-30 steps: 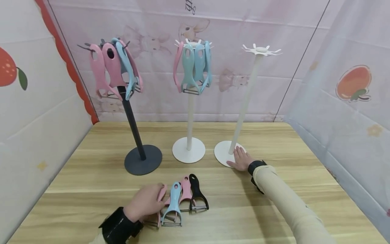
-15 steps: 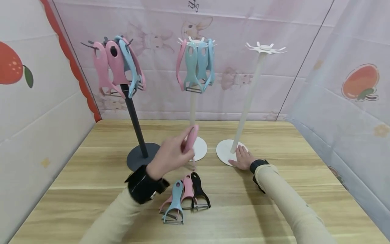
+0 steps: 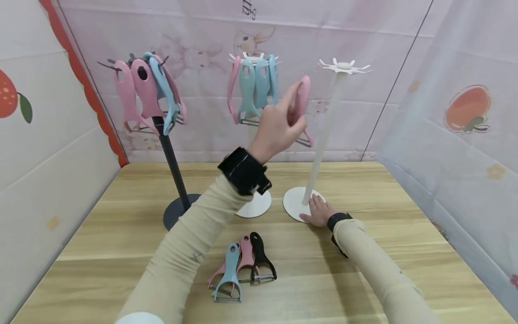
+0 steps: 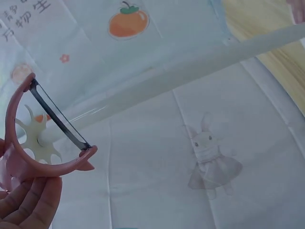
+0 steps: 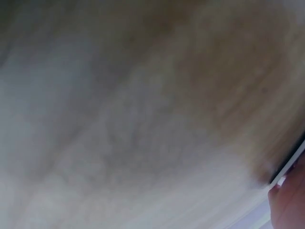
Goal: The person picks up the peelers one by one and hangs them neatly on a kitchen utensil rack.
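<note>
My left hand (image 3: 279, 128) is raised high and grips a pink peeler (image 3: 301, 101) by its handle, a short way left of the bare hook top (image 3: 345, 67) of the right white stand (image 3: 323, 135). In the left wrist view the pink peeler (image 4: 45, 143) shows its blade, with the stand's hook wheel (image 4: 40, 138) just behind it. My right hand (image 3: 319, 211) lies flat with straight fingers on that stand's round base (image 3: 293, 202). Three peelers, blue (image 3: 229, 274), pink (image 3: 244, 256) and black (image 3: 261, 261), lie on the table near me.
A dark stand (image 3: 171, 162) at the left carries pink and blue peelers (image 3: 145, 92). The middle white stand (image 3: 252, 204) carries pink and blue peelers (image 3: 252, 87). Printed cloth walls close in the wooden table (image 3: 404, 225) on three sides. The right wrist view is a blur.
My left hand picked a pink peeler from the group on the table and lifted it up and to the right, near the right stand's top. The right hand stayed on the base.
</note>
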The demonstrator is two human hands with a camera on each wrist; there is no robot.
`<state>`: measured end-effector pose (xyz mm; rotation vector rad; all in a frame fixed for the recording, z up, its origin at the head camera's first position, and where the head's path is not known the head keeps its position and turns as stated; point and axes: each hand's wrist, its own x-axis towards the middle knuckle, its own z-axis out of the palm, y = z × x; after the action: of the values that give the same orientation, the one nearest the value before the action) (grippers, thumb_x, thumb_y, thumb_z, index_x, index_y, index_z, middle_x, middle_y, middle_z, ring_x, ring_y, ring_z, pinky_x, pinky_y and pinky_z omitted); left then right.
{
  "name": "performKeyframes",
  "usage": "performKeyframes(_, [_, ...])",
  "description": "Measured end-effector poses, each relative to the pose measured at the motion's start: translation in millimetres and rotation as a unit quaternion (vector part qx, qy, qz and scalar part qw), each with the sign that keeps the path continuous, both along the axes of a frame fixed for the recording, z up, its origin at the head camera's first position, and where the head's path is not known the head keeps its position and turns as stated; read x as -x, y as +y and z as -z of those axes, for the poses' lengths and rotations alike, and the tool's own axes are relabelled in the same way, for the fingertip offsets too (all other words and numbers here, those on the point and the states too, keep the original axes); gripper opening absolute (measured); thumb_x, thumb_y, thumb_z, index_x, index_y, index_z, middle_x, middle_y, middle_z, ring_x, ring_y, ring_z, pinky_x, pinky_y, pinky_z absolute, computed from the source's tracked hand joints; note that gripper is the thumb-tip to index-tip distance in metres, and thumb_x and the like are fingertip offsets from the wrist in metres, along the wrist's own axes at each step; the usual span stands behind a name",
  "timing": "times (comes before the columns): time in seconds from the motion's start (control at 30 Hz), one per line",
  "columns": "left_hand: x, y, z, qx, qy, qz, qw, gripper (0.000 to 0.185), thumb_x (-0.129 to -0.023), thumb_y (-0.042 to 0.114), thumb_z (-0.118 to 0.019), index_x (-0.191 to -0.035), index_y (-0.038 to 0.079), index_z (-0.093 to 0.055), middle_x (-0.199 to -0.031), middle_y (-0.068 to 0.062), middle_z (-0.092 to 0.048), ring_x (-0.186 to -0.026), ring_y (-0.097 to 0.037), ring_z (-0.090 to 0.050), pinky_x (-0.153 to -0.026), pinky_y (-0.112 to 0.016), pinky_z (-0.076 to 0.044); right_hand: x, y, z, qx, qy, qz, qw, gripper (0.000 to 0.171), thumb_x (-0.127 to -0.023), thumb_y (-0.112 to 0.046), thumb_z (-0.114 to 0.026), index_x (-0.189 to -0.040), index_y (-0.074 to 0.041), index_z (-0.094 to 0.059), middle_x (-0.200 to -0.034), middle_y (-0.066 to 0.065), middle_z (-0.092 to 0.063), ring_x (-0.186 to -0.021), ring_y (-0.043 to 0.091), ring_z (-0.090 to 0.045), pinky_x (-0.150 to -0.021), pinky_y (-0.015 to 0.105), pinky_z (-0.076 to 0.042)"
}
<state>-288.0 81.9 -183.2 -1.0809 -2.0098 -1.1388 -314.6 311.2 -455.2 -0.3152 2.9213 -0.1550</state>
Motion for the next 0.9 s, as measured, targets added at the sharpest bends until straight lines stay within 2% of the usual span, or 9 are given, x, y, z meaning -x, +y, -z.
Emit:
performKeyframes(0.1, [5.6, 13, -14.7, 0.004, -0.024, -0.009, 0.9997, 0.063, -0.083, 0.003, -0.054, -0.141, 0.002, -0.03, -0.062, -0.007, -0.054, -0.05, -0.014, -0.046, -0.048, -0.018, -0.037, -0.6, -2, 4.0, -0.004, 0.006, -0.006, 1.0, 0.077, -0.093, -0.043, -0.042, -0.137, 0.016, -0.02, -0.142, 0.035, -0.015, -0.131, 0.047, -0.015, -0.103, 0.057, -0.018])
performKeyframes(0.2, [9.9, 25, -25.1, 0.018, -0.032, -0.02, 0.9991, 0.062, -0.084, 0.004, -0.054, -0.141, 0.003, -0.029, -0.076, -0.011, -0.061, -0.059, -0.014, -0.053, -0.054, -0.018, -0.042, -0.6, -4, 7.2, -0.007, 0.007, -0.012, 1.0, 0.078, -0.093, -0.045, -0.041, -0.137, 0.016, -0.02, -0.142, 0.035, -0.016, -0.131, 0.047, -0.015, -0.103, 0.057, -0.019])
performKeyframes(0.3, [12.0, 36, -29.3, 0.051, -0.042, -0.04, 0.997, 0.063, -0.085, 0.007, -0.055, -0.142, 0.005, -0.028, -0.086, -0.012, -0.063, -0.068, -0.015, -0.056, -0.06, -0.019, -0.045, -0.7, -6, 8.6, -0.003, -0.002, -0.011, 1.0, 0.08, -0.093, -0.047, -0.04, -0.138, 0.014, -0.018, -0.143, 0.034, -0.014, -0.132, 0.046, -0.013, -0.103, 0.056, -0.018])
performKeyframes(0.37, [12.4, 42, -28.0, 0.078, -0.04, -0.057, 0.9946, 0.063, -0.085, 0.01, -0.056, -0.142, 0.006, -0.028, -0.085, -0.011, -0.063, -0.069, -0.015, -0.057, -0.061, -0.02, -0.045, -0.9, -7, 8.8, 0.006, -0.009, -0.008, 1.0, 0.082, -0.093, -0.049, -0.039, -0.139, 0.014, -0.017, -0.143, 0.033, -0.012, -0.132, 0.045, -0.012, -0.104, 0.056, -0.017])
performKeyframes(0.47, [12.3, 46, -22.4, 0.099, -0.04, -0.071, 0.9917, 0.065, -0.086, 0.014, -0.057, -0.143, 0.006, -0.026, -0.087, -0.011, -0.065, -0.072, -0.015, -0.059, -0.063, -0.019, -0.046, -1.4, -8, 7.4, 0.012, -0.024, -0.002, 1.0, 0.083, -0.093, -0.05, -0.038, -0.14, 0.013, -0.013, -0.145, 0.032, -0.008, -0.133, 0.044, -0.008, -0.105, 0.055, -0.015])
performKeyframes(0.6, [11.8, 44, -11.0, 0.081, -0.053, -0.063, 0.9933, 0.07, -0.087, 0.016, -0.059, -0.144, 0.004, -0.02, -0.103, -0.013, -0.065, -0.088, -0.016, -0.062, -0.073, -0.018, -0.048, -1.4, -9, 5.2, 0.011, -0.024, -0.004, 1.0, 0.081, -0.093, -0.048, -0.039, -0.139, 0.014, -0.013, -0.144, 0.033, -0.008, -0.133, 0.045, -0.007, -0.105, 0.055, -0.014])
performKeyframes(0.7, [8.8, 34, 0.8, 0.071, -0.045, -0.06, 0.9946, 0.072, -0.086, 0.016, -0.06, -0.144, 0.001, -0.02, -0.114, -0.014, -0.061, -0.096, -0.018, -0.061, -0.078, -0.02, -0.047, -1.5, -7, 3.3, 0.011, -0.012, -0.01, 1.0, 0.079, -0.094, -0.044, -0.041, -0.138, 0.016, -0.015, -0.143, 0.035, -0.01, -0.132, 0.047, -0.01, -0.104, 0.057, -0.015])
performKeyframes(0.9, [-5.2, 3, 34.4, 0.063, -0.02, -0.044, 0.9968, 0.064, -0.084, 0.013, -0.061, -0.139, -0.001, -0.03, -0.109, -0.016, -0.062, -0.099, -0.023, -0.059, -0.08, -0.029, -0.048, -0.9, 1, 0.9, 0.005, 0.013, -0.009, 1.0, 0.077, -0.094, -0.041, -0.043, -0.135, 0.018, -0.019, -0.141, 0.037, -0.014, -0.13, 0.049, -0.012, -0.102, 0.059, -0.017])
